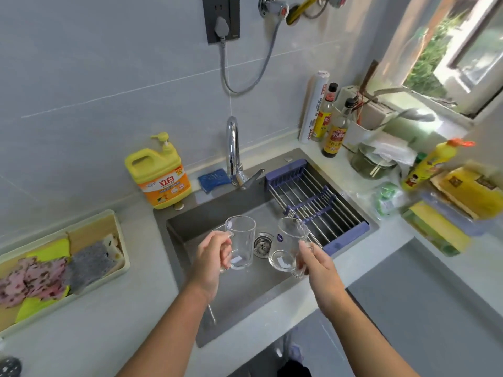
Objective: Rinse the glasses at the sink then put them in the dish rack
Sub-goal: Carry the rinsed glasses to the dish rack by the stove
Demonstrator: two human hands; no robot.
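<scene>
Apparently early on, I had the left hand (211, 257) curled round the left glass (241, 242) and the right hand (317, 261) gripping the tilted right glass (288, 246), both above the sink (206, 213), with no water showing from its tap (232, 148) and neither glass yet in its rack (318, 202).

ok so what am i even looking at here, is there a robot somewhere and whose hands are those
No robot here: one camera sits on a person's head, looking down at their own bare hands. The left hand grips an upright glass mug by its handle; the right hand grips a second glass, tilted. Both are held over the steel sink. The dish rack spans the sink's right side. A yellow detergent jug stands left of the tap, and a tray of cloths lies on the counter further left.
</scene>
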